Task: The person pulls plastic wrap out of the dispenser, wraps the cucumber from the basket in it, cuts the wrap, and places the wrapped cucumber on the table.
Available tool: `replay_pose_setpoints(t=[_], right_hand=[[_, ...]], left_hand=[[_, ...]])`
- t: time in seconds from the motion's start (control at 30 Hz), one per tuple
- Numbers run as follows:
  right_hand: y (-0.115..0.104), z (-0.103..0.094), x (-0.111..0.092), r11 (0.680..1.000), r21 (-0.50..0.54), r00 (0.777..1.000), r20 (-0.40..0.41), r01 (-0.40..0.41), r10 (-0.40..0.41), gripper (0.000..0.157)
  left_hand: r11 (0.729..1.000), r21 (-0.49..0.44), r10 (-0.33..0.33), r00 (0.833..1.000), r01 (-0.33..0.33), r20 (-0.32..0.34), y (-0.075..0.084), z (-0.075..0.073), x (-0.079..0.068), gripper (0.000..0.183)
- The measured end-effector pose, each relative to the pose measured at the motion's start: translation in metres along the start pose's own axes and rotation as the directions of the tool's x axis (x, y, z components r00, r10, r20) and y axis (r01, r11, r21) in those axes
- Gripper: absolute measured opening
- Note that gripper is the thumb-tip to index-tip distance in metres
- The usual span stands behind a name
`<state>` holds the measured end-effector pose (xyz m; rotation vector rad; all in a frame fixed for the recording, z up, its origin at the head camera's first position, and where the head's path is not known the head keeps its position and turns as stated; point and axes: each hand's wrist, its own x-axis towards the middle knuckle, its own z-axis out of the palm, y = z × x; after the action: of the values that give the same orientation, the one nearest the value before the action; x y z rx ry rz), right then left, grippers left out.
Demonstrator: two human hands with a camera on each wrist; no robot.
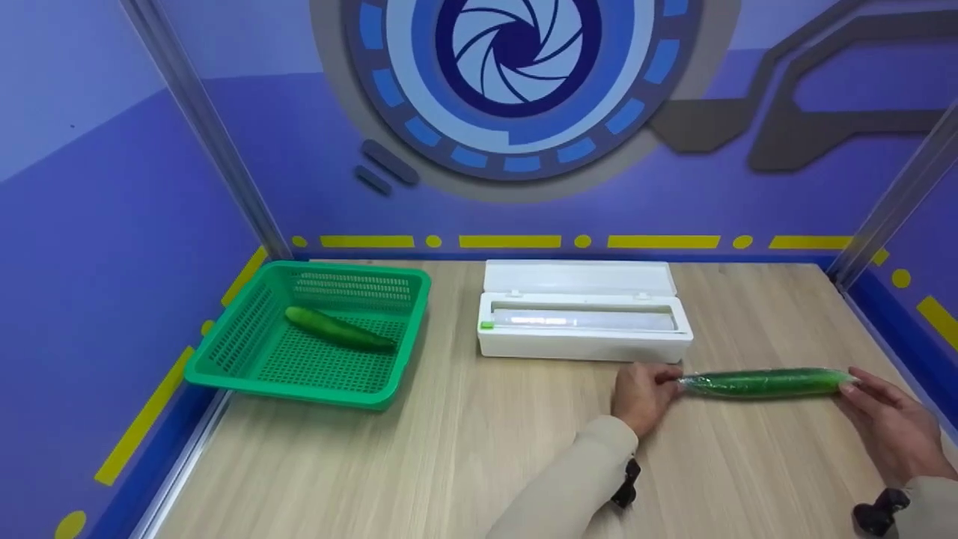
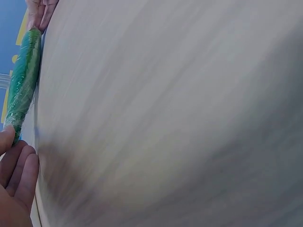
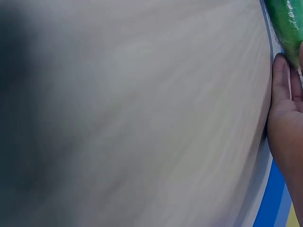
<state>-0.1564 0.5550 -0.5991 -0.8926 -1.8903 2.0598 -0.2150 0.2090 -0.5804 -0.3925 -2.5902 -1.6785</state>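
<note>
Two grips are sharing one load: your left grip (image 1: 642,397) is pinching the left end of the film-wrapped cucumber (image 1: 767,382), thumb against fingers with almost no gap, and your right grip (image 1: 894,427) is pinching its right end. You are probably holding only the ends so that the clear film is lying snug and your fingers are not covering the middle. The cucumber is stretching left to right over the right part of the counter (image 1: 449,464); whether it is touching the surface, I cannot tell. Just to its far left, the white box (image 1: 584,347) is standing with its lid (image 1: 578,277) tipped to the far side, apparently leaving the film roll (image 1: 584,320) within your reach. Well to the left, the green basket (image 1: 299,397) is holding a second cucumber (image 1: 337,329), seemingly placed there to be out of your way.
</note>
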Motion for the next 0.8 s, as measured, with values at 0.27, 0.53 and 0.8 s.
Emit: replay_pose_setpoints(t=[0.27, 0.53, 0.8], right_hand=[[-0.002, -0.008, -0.001, 0.996, -0.077, 0.999, -0.003, -0.047, 0.047, 0.092], [-0.021, 0.005, -0.009, 0.910, -0.413, 0.990, -0.117, 0.025, -0.080, 0.070], [-0.040, 0.036, -0.025, 0.732, -0.623, 0.912, -0.069, 0.277, -0.404, 0.061]], left_hand=[[0.999, -0.027, 0.025, 0.998, -0.023, 0.056, 0.000, -0.005, -0.001, 0.026], [0.999, 0.008, 0.039, 0.996, -0.040, 0.079, 0.003, -0.019, 0.000, 0.026], [0.943, 0.246, 0.210, 0.974, -0.224, 0.081, 0.003, -0.040, -0.002, 0.027]])
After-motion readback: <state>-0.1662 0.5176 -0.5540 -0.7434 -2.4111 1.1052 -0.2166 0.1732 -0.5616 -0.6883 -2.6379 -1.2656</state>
